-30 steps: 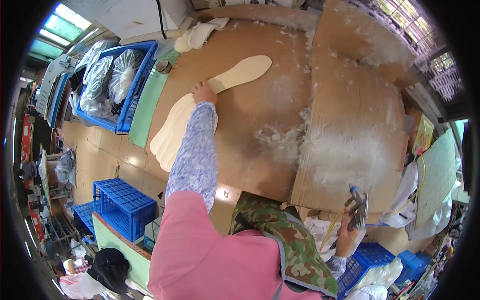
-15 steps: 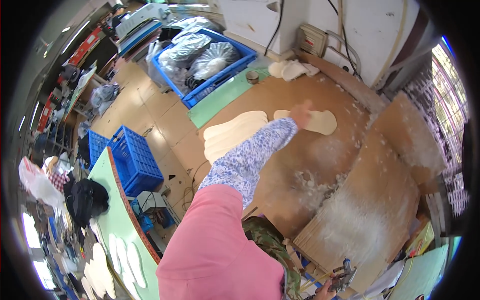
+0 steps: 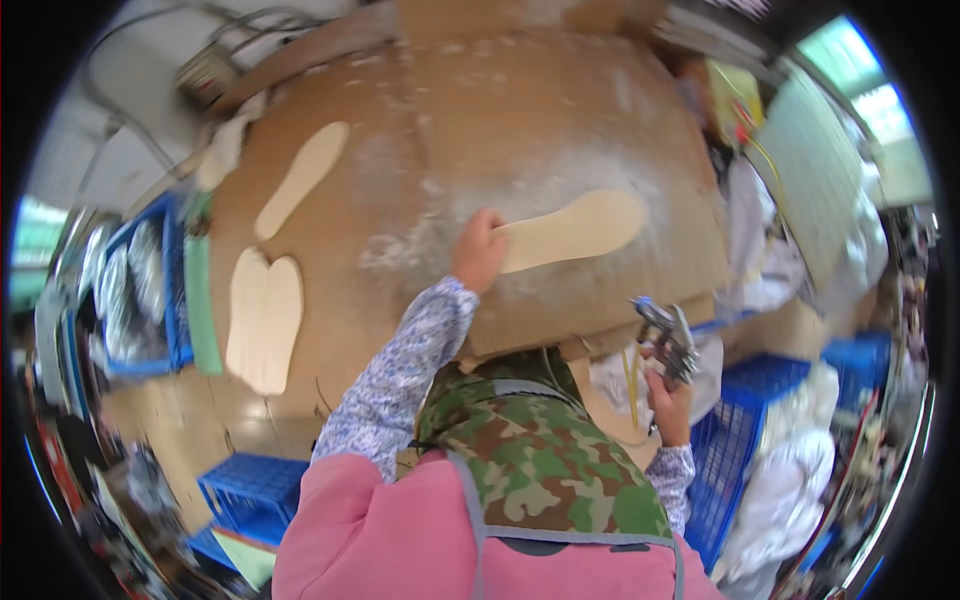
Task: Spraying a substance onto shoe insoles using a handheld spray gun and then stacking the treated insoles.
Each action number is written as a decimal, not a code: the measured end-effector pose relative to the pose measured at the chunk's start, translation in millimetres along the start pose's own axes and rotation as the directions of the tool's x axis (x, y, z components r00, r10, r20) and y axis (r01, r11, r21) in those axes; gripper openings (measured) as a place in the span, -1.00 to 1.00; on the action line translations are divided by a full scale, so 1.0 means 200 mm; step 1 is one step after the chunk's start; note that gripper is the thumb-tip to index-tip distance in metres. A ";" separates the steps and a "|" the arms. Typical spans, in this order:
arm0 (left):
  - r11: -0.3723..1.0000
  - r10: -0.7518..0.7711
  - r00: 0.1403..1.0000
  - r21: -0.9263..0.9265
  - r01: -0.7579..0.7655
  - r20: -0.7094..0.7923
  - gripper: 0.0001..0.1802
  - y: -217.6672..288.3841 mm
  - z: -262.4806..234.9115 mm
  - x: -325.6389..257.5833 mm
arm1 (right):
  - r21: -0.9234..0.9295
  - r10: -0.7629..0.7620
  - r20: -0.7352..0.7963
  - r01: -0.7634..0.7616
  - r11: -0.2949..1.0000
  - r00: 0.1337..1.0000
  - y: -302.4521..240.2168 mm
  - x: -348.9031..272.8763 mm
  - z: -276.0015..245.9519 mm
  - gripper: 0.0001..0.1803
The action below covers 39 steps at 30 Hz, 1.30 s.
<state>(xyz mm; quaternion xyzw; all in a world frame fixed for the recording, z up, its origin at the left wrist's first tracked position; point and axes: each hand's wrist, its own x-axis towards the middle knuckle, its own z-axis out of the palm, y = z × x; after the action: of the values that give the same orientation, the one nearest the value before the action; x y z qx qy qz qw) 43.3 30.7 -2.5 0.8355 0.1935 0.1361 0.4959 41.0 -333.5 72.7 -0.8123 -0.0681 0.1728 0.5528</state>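
My left hand [image 3: 480,250] is closed on the narrow end of a cream shoe insole [image 3: 580,230]. The insole's wide end points right, over a whitened patch of the cardboard work surface [image 3: 540,110]. On the right, beyond the surface's near edge, my right hand [image 3: 670,405] grips a metal spray gun [image 3: 668,340] with a blue tip, pointing up and left. Another single insole [image 3: 303,180] lies aslant at the far left of the surface. Closer to me, overlapping insoles [image 3: 265,320] lie by its left edge.
Whitish residue [image 3: 395,250] clings to the cardboard left of my left hand. A blue crate [image 3: 178,290] with plastic bags stands left. Another blue crate [image 3: 725,440] and white bags [image 3: 780,490] stand at the lower right. Yellow hose [image 3: 632,385] hangs below the spray gun.
The view has swung right. My left hand has moved from an insole beside the pile to the whitened cardboard and now holds an insole there. The spray gun remains in my right hand.
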 end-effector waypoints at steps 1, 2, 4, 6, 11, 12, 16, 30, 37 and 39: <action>0.992 0.069 0.996 0.108 -0.063 -0.056 -0.75 -0.05 0.05 -0.02 | 0.039 0.037 0.045 -0.039 0.998 0.998 -0.02 -0.01 0.01 -0.54; 0.968 0.121 0.990 0.228 -0.100 -0.077 -0.72 -0.09 0.07 -0.05 | 0.059 0.047 0.020 -0.048 0.997 0.999 -0.04 -0.01 0.04 -0.67; 0.996 0.062 0.994 0.068 -0.056 -0.088 -0.65 -0.12 0.09 -0.17 | -0.111 0.043 0.099 -0.032 0.993 0.994 -0.07 -0.04 0.07 -0.67; 0.996 -0.038 0.995 -0.084 0.030 -0.088 -0.59 -0.12 0.08 -0.22 | -0.151 -0.019 0.156 0.043 0.988 0.987 -0.12 0.01 0.13 -0.65; 0.712 -0.443 0.890 -0.562 0.422 0.107 -0.37 -0.09 -0.01 -0.29 | -0.156 -0.213 0.310 0.271 0.950 0.926 -0.25 0.15 0.34 -0.61; 0.704 -0.470 0.877 -0.557 0.440 0.099 -0.37 -0.08 -0.02 -0.30 | -0.150 -0.202 0.329 0.262 0.953 0.922 -0.27 0.17 0.38 -0.61; 0.501 -0.562 0.811 -0.715 0.488 0.160 -0.35 -0.08 -0.02 -0.34 | -0.078 -0.152 0.432 0.204 0.976 0.889 -0.33 0.22 0.47 -0.65; 0.498 -0.524 0.825 -0.710 0.498 0.211 -0.45 -0.06 -0.01 -0.36 | -0.179 -0.154 0.329 0.222 0.958 0.932 -0.28 0.36 0.44 -0.73; 0.578 -0.469 0.868 -0.684 0.444 0.167 -0.51 -0.05 0.00 -0.35 | -0.283 -0.209 0.251 0.278 0.918 0.945 -0.26 0.44 0.33 -0.76; 0.586 -0.465 0.870 -0.680 0.440 0.163 -0.50 -0.05 0.00 -0.35 | -0.331 -0.217 0.209 0.278 0.902 0.953 -0.25 0.45 0.30 -0.77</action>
<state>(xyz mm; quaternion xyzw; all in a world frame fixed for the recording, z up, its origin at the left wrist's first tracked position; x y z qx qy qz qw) -21.8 3.7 -13.9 0.5054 0.3414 0.0816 0.7883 108.5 -235.1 80.6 -0.8663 -0.2475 0.1532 0.4059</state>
